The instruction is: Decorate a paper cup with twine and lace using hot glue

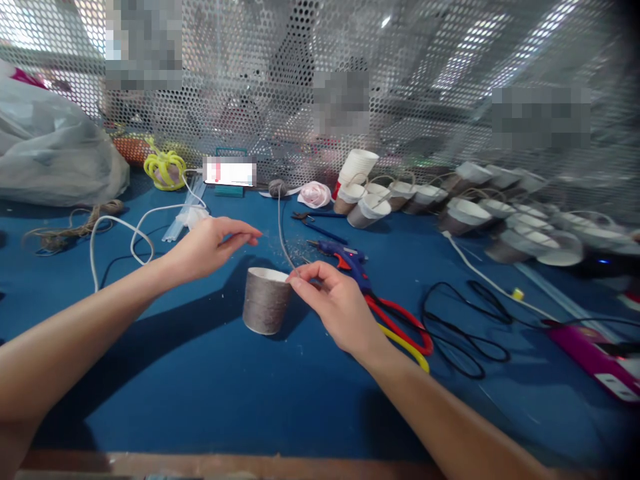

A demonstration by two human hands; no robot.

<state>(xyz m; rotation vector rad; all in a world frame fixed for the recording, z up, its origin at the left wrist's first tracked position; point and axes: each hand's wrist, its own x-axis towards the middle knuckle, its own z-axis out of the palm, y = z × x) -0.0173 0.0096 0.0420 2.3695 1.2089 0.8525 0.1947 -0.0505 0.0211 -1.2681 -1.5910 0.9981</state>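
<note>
A paper cup wrapped in grey-brown yarn (pixel 267 303) stands upright on the blue table, its white inner rim showing. At the cup's right rim, the thumb and fingers of my right hand (pixel 333 297) pinch a strand of grey yarn (pixel 281 230). The strand runs back to a small yarn ball (pixel 277 188). My left hand (pixel 213 247) hovers above and left of the cup, apart from it, with stretched fingers and nothing visible between them. A blue glue gun (pixel 347 259) lies beyond my right hand.
Scissors with red and yellow handles (pixel 405 330) lie beneath my right forearm. Pliers (pixel 325 227) rest behind the glue gun. Several wrapped cups (pixel 465 217) stand back right, near a black cable (pixel 457 347) and a magenta power strip (pixel 590 360). Glue sticks (pixel 185 217) and a white cable (pixel 93 247) lie left.
</note>
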